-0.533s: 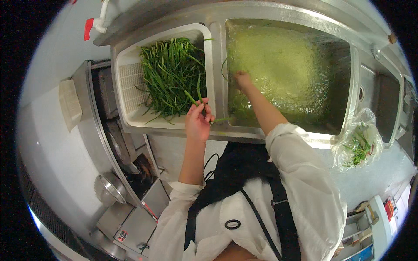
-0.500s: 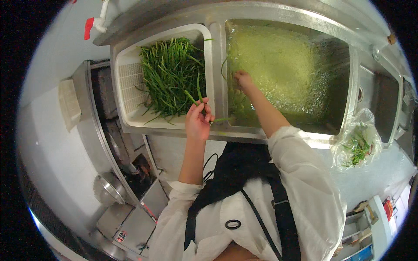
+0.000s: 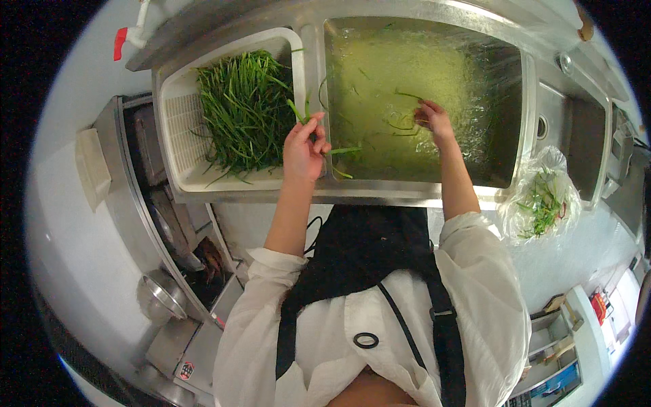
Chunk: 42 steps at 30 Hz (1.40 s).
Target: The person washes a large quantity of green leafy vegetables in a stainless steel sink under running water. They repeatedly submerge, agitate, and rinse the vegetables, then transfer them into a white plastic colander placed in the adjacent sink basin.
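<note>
My left hand (image 3: pixel 305 149) is closed around a few long green chive stalks (image 3: pixel 346 150). Their ends stick out on both sides of the fingers, over the divider between the basket and the filled sink basin. Over the greenish water (image 3: pixel 380 61), my right hand (image 3: pixel 434 121) pinches thin green chive leaves (image 3: pixel 407 93) at the surface. Other loose strands float around it. A thick heap of chives (image 3: pixel 244 112) lies in the white plastic basket (image 3: pixel 178 112) to the left of my left hand.
On the counter's right edge sits a clear plastic bag (image 3: pixel 508 210) with green scraps. Beyond it is a second steel basin (image 3: pixel 569 129) with a drain. At the far left are a red-handled tap (image 3: pixel 120 44) and a metal bowl (image 3: pixel 163 296) below.
My right hand has moved right across the basin and now has chive leaves at its fingers. The left hand still holds its stalks. More floating strands show, and the view has shifted slightly.
</note>
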{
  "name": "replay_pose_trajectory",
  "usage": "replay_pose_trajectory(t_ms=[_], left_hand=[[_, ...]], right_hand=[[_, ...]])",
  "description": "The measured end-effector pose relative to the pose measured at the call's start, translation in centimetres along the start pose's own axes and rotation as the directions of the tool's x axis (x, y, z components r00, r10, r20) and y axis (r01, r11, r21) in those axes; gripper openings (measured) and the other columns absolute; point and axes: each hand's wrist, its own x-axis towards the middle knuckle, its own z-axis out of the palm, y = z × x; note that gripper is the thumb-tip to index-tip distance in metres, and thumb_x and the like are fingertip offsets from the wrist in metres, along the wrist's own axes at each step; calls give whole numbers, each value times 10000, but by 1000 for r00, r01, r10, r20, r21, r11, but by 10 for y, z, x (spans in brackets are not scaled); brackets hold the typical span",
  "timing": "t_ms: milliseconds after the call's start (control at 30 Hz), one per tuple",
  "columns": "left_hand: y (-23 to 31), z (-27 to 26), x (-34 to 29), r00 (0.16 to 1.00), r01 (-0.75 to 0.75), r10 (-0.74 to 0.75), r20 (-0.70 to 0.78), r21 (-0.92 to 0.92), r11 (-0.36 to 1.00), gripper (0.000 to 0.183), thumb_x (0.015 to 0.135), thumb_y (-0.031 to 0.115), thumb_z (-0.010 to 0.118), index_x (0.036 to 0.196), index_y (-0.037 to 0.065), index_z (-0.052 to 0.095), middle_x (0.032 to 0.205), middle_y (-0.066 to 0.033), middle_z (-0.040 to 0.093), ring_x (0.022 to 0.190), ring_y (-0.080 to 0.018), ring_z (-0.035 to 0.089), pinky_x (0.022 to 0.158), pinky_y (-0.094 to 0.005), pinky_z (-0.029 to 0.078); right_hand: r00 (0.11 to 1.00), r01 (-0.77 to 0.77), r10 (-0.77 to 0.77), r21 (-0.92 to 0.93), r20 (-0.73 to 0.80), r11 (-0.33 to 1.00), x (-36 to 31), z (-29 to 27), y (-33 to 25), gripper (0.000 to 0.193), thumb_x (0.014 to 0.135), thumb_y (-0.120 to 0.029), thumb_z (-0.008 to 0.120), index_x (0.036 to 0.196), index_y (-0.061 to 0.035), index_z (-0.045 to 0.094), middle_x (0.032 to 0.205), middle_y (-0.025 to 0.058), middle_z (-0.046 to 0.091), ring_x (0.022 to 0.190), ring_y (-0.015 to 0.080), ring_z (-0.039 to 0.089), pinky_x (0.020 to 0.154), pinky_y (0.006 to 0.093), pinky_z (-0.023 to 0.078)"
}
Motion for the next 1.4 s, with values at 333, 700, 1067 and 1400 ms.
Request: replay_pose_trajectory(t_ms=[333, 700, 1067, 1400], left_hand=[[8, -46, -3, 993, -73, 68, -101, -52, 996, 149, 848, 139, 549, 961, 51, 590, 668, -12, 518, 465, -94, 350, 518, -274, 318], [13, -55, -6, 992, -83, 76, -97, -65, 994, 191, 843, 165, 563, 994, 49, 584, 669, -1, 526, 463, -84, 371, 489, -246, 330], [86, -94, -3, 882, -381, 432, -186, 257, 888, 220, 863, 144, 548, 1042, 20, 575, 717, -43, 567, 524, -99, 429, 517, -252, 372], [24, -78, 68, 615, -336, 704, 356, 925, -175, 441, 781, 241, 615, 1130, 13, 471, 1271, -227, 361, 1192, -359, 301, 957, -521, 239]], right_hand=[[915, 308, -369, -875, 165, 374, -33, 58, 11, 488, 750, -280, 646, 1154, -48, 501, 1120, 216, 521, 1031, 371, 502, 863, 417, 425], [747, -186, 381, -379, 545, 907, -6, 145, 92, 325, 840, -294, 574, 1056, -53, 536, 771, 67, 557, 642, 155, 528, 595, 299, 451], [870, -274, 175, 158, 461, 949, -48, 86, -30, 277, 863, -287, 557, 1000, -46, 556, 719, 29, 532, 602, 121, 500, 577, 288, 449], [991, -121, 126, -628, -37, 768, 26, 79, 78, 800, 739, -501, 652, 1306, -34, 336, 1317, 157, 383, 1197, 300, 388, 944, 377, 373]])
